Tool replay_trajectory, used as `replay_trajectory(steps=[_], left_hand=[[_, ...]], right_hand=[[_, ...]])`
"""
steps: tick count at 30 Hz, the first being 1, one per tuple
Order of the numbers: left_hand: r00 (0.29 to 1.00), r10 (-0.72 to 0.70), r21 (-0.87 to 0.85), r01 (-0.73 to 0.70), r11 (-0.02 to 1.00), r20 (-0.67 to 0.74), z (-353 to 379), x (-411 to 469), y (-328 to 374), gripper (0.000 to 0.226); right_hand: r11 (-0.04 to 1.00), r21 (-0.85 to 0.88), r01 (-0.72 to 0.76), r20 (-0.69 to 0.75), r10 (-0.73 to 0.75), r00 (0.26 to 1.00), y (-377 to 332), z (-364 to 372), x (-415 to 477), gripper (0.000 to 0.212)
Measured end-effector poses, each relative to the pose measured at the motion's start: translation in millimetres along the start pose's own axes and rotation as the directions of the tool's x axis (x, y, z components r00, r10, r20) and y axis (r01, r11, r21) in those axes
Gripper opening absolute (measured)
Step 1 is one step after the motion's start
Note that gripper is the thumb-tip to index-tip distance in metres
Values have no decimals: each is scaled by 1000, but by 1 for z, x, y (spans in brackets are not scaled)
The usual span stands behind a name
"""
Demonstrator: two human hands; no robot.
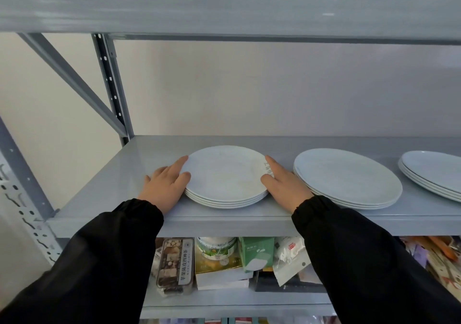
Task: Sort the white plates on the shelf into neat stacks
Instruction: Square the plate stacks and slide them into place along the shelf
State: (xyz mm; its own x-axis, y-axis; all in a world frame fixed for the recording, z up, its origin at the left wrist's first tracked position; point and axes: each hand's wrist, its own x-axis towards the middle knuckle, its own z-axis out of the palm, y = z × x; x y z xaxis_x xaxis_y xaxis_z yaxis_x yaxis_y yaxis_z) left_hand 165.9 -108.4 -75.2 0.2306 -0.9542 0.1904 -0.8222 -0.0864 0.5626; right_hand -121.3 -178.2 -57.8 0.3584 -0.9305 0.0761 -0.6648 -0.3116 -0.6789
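A stack of several small white plates (225,177) sits on the grey metal shelf (104,191), left of centre. My left hand (166,187) presses flat against the stack's left rim, thumb on the top plate's edge. My right hand (283,185) rests against the right rim, fingers along the edge. Both arms wear black sleeves. To the right lies a stack of larger white plates (348,177). A third stack of white plates (434,174) is cut off by the right frame edge.
The shelf above (224,6) hangs low over the plates. A perforated upright post (111,84) and a diagonal brace stand at the back left. Below the plate shelf, packaged goods (217,261) crowd the lower shelf. Bare shelf surface lies left of the small stack.
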Motion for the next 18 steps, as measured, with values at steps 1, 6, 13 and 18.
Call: replay_trajectory(steps=[1,6,13,18], left_hand=[[1000,2,3,-2,1000,0,0,0,0,67],[1000,2,10,-3,1000,8,0,1,-2,69],[1000,-3,-9,3,1000,8,-1,1,-7,68],[994,-73,30,71,997,82,-9,3,1,74]], right_hand=[[1000,-6,-3,0,3,1000,0,0,0,72],[1000,-11,3,-3,-3,1000,-2,-1,-1,70],[1000,-25,9,11,-9,1000,0,-1,0,72],[985,108,135,-119,-122,985,-3,-10,-12,55]])
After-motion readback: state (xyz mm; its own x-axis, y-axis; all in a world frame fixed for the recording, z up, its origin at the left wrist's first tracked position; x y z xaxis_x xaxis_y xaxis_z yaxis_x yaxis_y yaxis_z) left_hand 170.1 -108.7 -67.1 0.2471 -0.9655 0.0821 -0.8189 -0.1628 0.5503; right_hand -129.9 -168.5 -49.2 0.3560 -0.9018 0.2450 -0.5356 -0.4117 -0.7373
